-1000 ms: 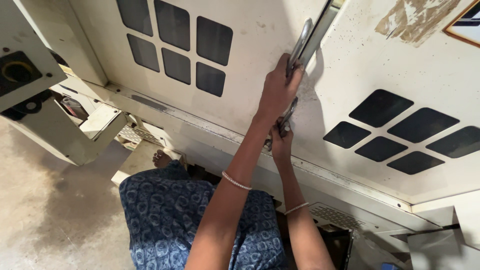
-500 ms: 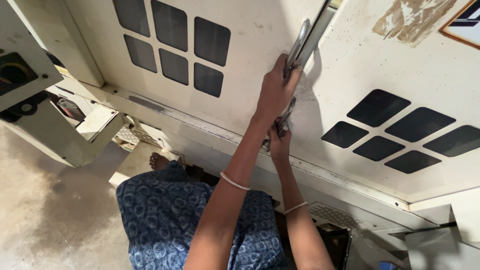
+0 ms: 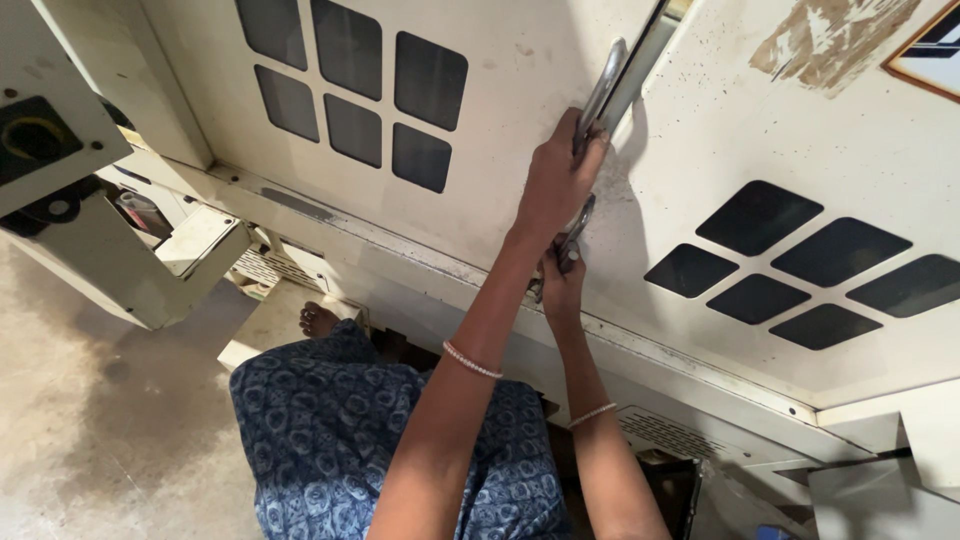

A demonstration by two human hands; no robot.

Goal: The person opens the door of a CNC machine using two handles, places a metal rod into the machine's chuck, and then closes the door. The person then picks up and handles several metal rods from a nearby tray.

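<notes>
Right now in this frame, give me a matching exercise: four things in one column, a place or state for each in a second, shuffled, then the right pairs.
Things
1. left hand
2. right hand
3. bare foot
4. metal handle

Places or states
A. on the floor, by the blue patterned cloth
B. gripping the handle higher up
C. running along the gap between two cream doors
D. at the handle's lower end

Pairs: 1-B, 2-D, 3-A, 4-C

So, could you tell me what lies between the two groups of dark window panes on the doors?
In the head view, the metal handle, gripped by both hands.
</notes>
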